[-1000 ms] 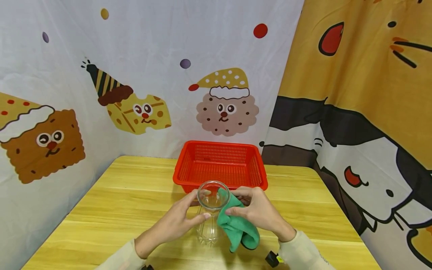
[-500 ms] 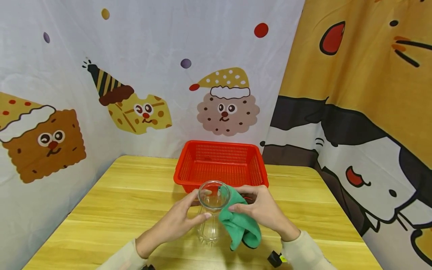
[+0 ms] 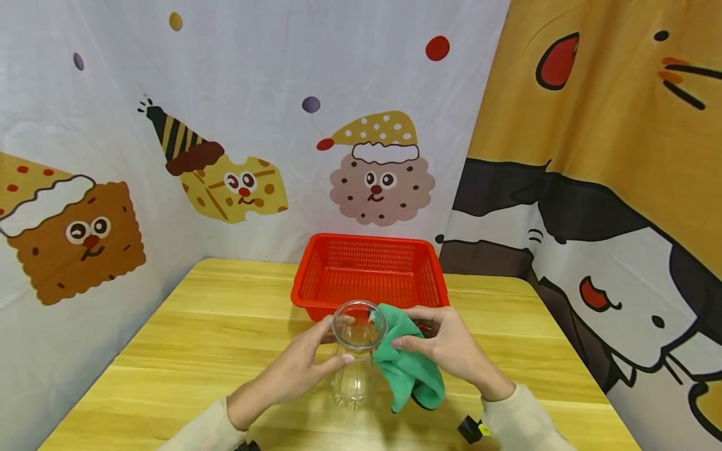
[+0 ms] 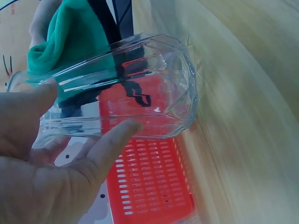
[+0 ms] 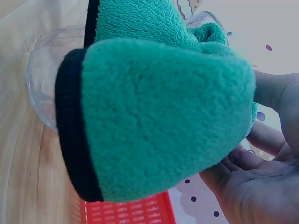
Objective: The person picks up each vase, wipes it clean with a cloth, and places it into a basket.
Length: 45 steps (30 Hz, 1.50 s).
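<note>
A clear glass jar stands upright on the table, its round mouth facing up; the left wrist view shows its faceted base. My left hand grips the jar from the left, thumb on the near side and fingers behind the glass. In my right hand is a green cloth with a dark edge, pinched between thumb and fingers beside the jar's right side. The cloth hangs in folds and fills much of the right wrist view. Some of the right fingers are hidden behind it.
Behind the jar sits a red perforated basket near the back of the wooden table. A small black object shows by the right sleeve. Printed curtains enclose the back and sides.
My right hand and the green cloth have shifted slightly to the right and up, away from the jar's side. The left hand and the jar have hardly moved.
</note>
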### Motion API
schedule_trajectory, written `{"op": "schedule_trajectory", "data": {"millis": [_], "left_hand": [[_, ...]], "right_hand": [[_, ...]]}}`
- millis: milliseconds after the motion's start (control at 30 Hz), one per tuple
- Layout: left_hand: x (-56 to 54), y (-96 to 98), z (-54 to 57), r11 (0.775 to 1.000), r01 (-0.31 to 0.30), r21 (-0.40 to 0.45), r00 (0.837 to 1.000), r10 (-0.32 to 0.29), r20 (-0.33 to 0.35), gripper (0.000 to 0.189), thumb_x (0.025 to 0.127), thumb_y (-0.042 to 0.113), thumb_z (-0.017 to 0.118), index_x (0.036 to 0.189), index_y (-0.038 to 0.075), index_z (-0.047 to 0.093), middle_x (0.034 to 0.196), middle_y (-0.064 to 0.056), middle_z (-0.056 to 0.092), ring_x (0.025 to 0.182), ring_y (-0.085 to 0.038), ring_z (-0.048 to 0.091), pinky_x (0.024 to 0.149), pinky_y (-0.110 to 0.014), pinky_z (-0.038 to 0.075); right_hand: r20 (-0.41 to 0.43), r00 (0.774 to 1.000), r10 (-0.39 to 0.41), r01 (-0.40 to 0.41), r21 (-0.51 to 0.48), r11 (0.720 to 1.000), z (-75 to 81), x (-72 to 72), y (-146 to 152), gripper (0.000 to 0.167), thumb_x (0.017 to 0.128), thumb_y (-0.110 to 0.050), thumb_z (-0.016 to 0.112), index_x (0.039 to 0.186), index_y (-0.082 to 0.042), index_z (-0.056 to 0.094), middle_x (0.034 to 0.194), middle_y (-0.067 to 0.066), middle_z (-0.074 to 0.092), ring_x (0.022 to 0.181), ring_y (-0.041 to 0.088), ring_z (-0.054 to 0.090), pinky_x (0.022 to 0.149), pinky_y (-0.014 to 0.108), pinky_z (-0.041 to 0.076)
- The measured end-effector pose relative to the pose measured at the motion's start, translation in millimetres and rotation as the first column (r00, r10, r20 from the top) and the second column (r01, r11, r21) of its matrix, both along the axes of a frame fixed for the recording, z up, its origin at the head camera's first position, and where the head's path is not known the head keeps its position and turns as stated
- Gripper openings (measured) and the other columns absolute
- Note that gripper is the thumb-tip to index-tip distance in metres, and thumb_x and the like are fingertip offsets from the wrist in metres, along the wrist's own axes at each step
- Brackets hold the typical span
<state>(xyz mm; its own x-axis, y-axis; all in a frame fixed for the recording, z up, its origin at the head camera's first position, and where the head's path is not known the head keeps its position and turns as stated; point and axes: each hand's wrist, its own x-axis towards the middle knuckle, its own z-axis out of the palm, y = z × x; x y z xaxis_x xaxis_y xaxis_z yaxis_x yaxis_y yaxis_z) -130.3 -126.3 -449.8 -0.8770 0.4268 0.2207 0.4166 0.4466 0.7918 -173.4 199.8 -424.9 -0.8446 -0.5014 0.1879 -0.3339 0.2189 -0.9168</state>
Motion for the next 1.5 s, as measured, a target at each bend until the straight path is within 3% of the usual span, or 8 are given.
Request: {"op": "schedule_trajectory", "data": {"millis": [233,400,500,633,900,1067,1200,1500], "left_hand": [[0.0,3.9,-0.9,1.0,-0.004,0.024,1.0,0.004,-0.002,0.057,0.114,0.041,0.079,0.164,0.026,0.057,0.155,-0.003,0.076,0.142,-0.042,0.076,0.117,-0.069,0.064],[1.8,8.1,-0.7,0.997,-0.023,0.074,0.998,0.019,0.052,0.062,0.109,0.038,0.086,0.164,0.027,0.057,0.157,-0.005,0.072,0.148,-0.044,0.071,0.105,-0.049,0.073],[4.5,12.4,0.0,0.995,-0.084,0.045,0.996,0.083,0.023,0.07,0.103,0.042,0.092,0.163,0.029,0.059,0.156,-0.003,0.071,0.146,-0.038,0.071,0.105,-0.045,0.073],[6.3,21.2,0.7,0.979,-0.201,-0.028,0.978,0.199,-0.056,0.079,0.093,0.051,0.1,0.158,0.027,0.064,0.145,0.005,0.073,0.134,-0.023,0.072,0.11,-0.051,0.066],[4.4,32.4,-0.8,0.951,-0.31,-0.02,0.95,0.308,-0.055,0.077,0.082,0.046,0.109,0.14,0.02,0.067,0.128,0.006,0.071,0.121,-0.014,0.066,0.104,-0.044,0.063],[3.4,32.4,-1.7,0.948,-0.318,-0.012,0.947,0.317,-0.052,0.072,0.08,0.044,0.11,0.135,0.02,0.069,0.125,0.006,0.073,0.119,-0.014,0.069,0.099,-0.038,0.062],[2.9,30.2,-3.6,0.955,-0.296,0.026,0.955,0.296,-0.018,0.069,0.082,0.041,0.11,0.134,0.018,0.07,0.127,0.003,0.075,0.123,-0.02,0.073,0.094,-0.029,0.067],[3.2,18.3,-0.6,0.982,-0.167,0.088,0.986,0.165,0.034,0.065,0.09,0.033,0.104,0.145,0.018,0.073,0.136,-0.011,0.071,0.134,-0.036,0.073,0.091,-0.025,0.072]], "right_hand": [[0.017,0.998,-0.054,0.053,0.035,0.998,1.6,1.1,9.0,0.04,0.1,-0.021,0.095,0.139,-0.022,0.085,0.13,0.005,0.088,0.106,0.025,0.089,0.093,0.034,0.074],[0.012,0.998,-0.064,0.063,0.044,0.997,0.8,1.0,13.4,0.04,0.1,-0.022,0.095,0.139,-0.025,0.085,0.129,0.003,0.088,0.106,0.026,0.089,0.093,0.035,0.074],[0.006,0.998,-0.062,0.062,0.042,0.997,-0.1,0.7,14.8,0.039,0.101,-0.021,0.095,0.139,-0.024,0.085,0.129,0.005,0.088,0.106,0.026,0.089,0.093,0.035,0.074],[-0.01,0.998,-0.061,0.061,0.037,0.997,-0.9,1.2,18.2,0.039,0.101,-0.019,0.094,0.139,-0.021,0.085,0.13,0.007,0.087,0.105,0.025,0.089,0.092,0.035,0.075],[-0.025,0.996,-0.085,0.086,0.036,0.996,1.8,3.3,25.8,0.04,0.1,-0.018,0.095,0.138,-0.022,0.085,0.13,0.006,0.088,0.106,0.025,0.089,0.092,0.036,0.075],[-0.031,0.995,-0.092,0.093,0.036,0.995,3.9,3.8,29.4,0.041,0.099,-0.017,0.096,0.139,-0.017,0.085,0.13,0.01,0.088,0.103,0.025,0.089,0.09,0.036,0.075],[-0.037,0.995,-0.092,0.094,0.047,0.995,4.4,2.8,30.6,0.04,0.099,-0.016,0.095,0.138,-0.015,0.085,0.127,0.011,0.088,0.1,0.025,0.089,0.088,0.036,0.075],[-0.044,0.995,-0.087,0.089,0.047,0.995,6.9,4.1,30.6,0.039,0.099,-0.016,0.095,0.137,-0.017,0.086,0.125,0.011,0.088,0.1,0.024,0.089,0.088,0.035,0.075]]}}
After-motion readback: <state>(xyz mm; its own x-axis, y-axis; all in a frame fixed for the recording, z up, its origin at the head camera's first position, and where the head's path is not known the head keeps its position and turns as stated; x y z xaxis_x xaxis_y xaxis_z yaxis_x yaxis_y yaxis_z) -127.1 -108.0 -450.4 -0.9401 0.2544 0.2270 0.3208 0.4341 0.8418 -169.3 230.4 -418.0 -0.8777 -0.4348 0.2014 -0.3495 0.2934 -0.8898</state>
